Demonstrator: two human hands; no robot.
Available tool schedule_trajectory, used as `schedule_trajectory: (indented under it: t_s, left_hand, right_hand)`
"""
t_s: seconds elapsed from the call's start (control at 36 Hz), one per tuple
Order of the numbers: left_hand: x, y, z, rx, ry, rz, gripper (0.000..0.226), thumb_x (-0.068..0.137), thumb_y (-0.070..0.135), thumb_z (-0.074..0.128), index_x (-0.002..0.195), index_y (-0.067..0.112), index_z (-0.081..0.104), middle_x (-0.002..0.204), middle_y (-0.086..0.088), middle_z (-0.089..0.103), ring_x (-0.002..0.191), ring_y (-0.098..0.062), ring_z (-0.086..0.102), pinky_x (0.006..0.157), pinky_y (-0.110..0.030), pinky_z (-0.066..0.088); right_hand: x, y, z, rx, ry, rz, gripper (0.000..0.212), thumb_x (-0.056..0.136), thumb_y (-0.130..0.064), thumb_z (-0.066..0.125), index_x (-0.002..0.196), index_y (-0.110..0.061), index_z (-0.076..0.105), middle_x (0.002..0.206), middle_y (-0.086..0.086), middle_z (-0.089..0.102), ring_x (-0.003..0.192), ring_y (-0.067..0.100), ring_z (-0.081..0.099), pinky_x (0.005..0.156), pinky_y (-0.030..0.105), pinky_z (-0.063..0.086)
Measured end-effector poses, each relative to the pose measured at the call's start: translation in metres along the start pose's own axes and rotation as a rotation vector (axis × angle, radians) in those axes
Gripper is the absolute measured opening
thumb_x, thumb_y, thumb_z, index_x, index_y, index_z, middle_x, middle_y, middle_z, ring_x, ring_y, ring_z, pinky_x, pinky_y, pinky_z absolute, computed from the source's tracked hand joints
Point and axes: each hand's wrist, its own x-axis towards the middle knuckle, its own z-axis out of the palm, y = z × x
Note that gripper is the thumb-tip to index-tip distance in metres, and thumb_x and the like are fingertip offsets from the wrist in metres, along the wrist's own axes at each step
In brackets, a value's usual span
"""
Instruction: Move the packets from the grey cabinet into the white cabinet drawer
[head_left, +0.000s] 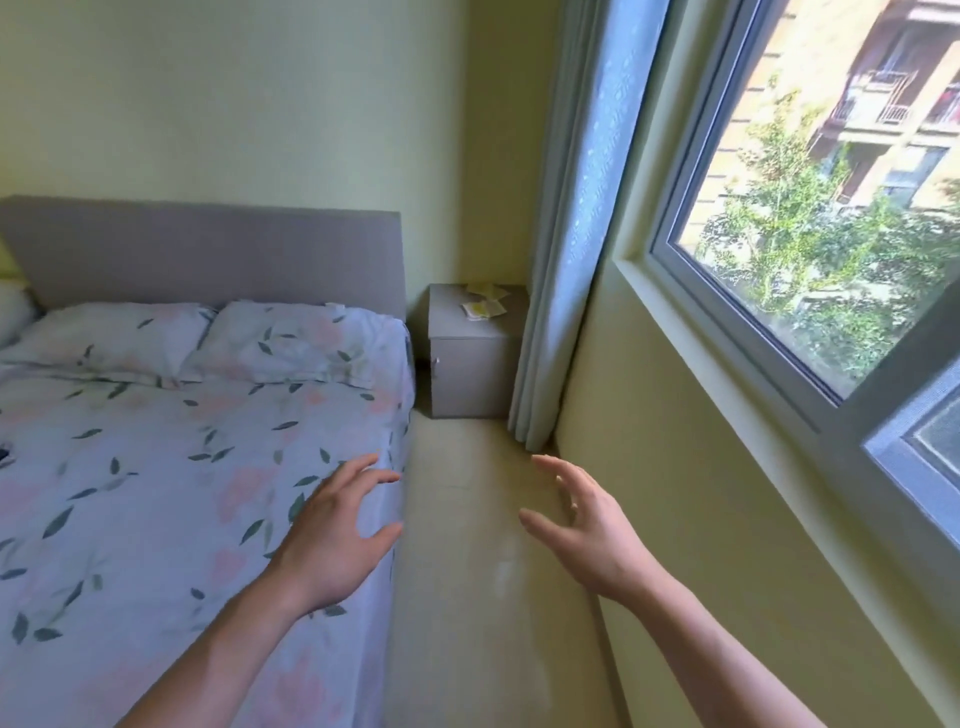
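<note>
Approach: my left hand (340, 525) and right hand (587, 525) are spread, holding nothing. Yellow packets (484, 301) lie atop the far grey cabinet (475, 364); I should gather every one together.

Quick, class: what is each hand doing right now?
Left hand: open, holding nothing.
Right hand: open, holding nothing.
</note>
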Motion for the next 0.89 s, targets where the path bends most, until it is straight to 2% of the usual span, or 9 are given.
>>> schedule_trajectory:
  t_s: [0.19, 0.33, 0.5, 0.58, 0.69, 0.81, 0.89]
  left_hand:
    - [0.142, 0.021, 0.016, 0.019, -0.031, 0.047, 0.045, 0.089, 0.040, 0.069, 0.131, 0.042, 0.051, 0.152, 0.022, 0.029, 0.139, -0.004, 0.034, 0.112, -0.020, 0.026]
    - [0.232, 0.026, 0.032, 0.005, -0.028, 0.008, 0.045, 0.090, 0.039, 0.068, 0.131, 0.041, 0.051, 0.153, 0.023, 0.028, 0.140, -0.004, 0.033, 0.116, -0.025, 0.026]
    - [0.333, 0.027, 0.029, 0.008, 0.013, -0.081, 0.043, 0.090, 0.040, 0.068, 0.129, 0.043, 0.051, 0.151, 0.024, 0.028, 0.140, -0.002, 0.034, 0.114, -0.020, 0.024]
    - [0.373, 0.018, 0.023, 0.007, 0.037, -0.133, 0.042, 0.091, 0.038, 0.068, 0.130, 0.042, 0.051, 0.151, 0.022, 0.030, 0.139, -0.003, 0.035, 0.113, -0.021, 0.026]
    - [0.419, -0.006, 0.017, -0.016, 0.060, -0.199, 0.042, 0.091, 0.040, 0.068, 0.129, 0.043, 0.051, 0.151, 0.023, 0.029, 0.140, -0.003, 0.034, 0.114, -0.024, 0.028]
    - [0.479, -0.041, 0.013, -0.022, 0.068, -0.249, 0.039, 0.091, 0.041, 0.068, 0.122, 0.049, 0.045, 0.141, 0.028, 0.027, 0.139, -0.004, 0.035, 0.114, -0.026, 0.029]
    - [0.531, -0.067, 0.010, -0.031, 0.062, -0.254, 0.039, 0.091, 0.041, 0.068, 0.122, 0.049, 0.046, 0.145, 0.026, 0.028, 0.137, -0.003, 0.036, 0.114, -0.026, 0.031]
  right_hand:
    - [0.127, 0.048, -0.027, 0.019, -0.002, 0.018, 0.061, 0.087, -0.042, 0.071, 0.142, -0.038, 0.045, 0.142, -0.021, 0.046, 0.130, -0.004, 0.041, 0.115, 0.027, 0.036]
    - [0.222, 0.078, -0.040, 0.045, -0.040, 0.020, 0.060, 0.088, -0.042, 0.070, 0.142, -0.039, 0.045, 0.138, -0.022, 0.047, 0.126, -0.005, 0.042, 0.113, 0.025, 0.036]
    - [0.356, 0.093, -0.056, 0.032, -0.137, -0.014, 0.061, 0.086, -0.043, 0.072, 0.142, -0.037, 0.046, 0.138, -0.019, 0.050, 0.130, 0.000, 0.045, 0.113, 0.027, 0.037]
    - [0.423, 0.088, -0.058, 0.014, -0.188, -0.031, 0.062, 0.087, -0.041, 0.072, 0.142, -0.035, 0.047, 0.135, -0.019, 0.049, 0.130, 0.000, 0.044, 0.113, 0.023, 0.034]
    - [0.503, 0.077, -0.049, 0.041, -0.243, -0.061, 0.062, 0.086, -0.045, 0.070, 0.142, -0.039, 0.045, 0.139, -0.022, 0.048, 0.131, -0.002, 0.042, 0.115, 0.026, 0.034]
    - [0.583, 0.071, -0.032, 0.036, -0.276, -0.081, 0.063, 0.085, -0.047, 0.069, 0.143, -0.041, 0.043, 0.141, -0.022, 0.046, 0.133, -0.001, 0.041, 0.116, 0.029, 0.035]
    - [0.641, 0.073, -0.021, 0.032, -0.285, -0.071, 0.063, 0.086, -0.045, 0.068, 0.143, -0.042, 0.043, 0.142, -0.021, 0.045, 0.134, 0.000, 0.039, 0.116, 0.031, 0.035]
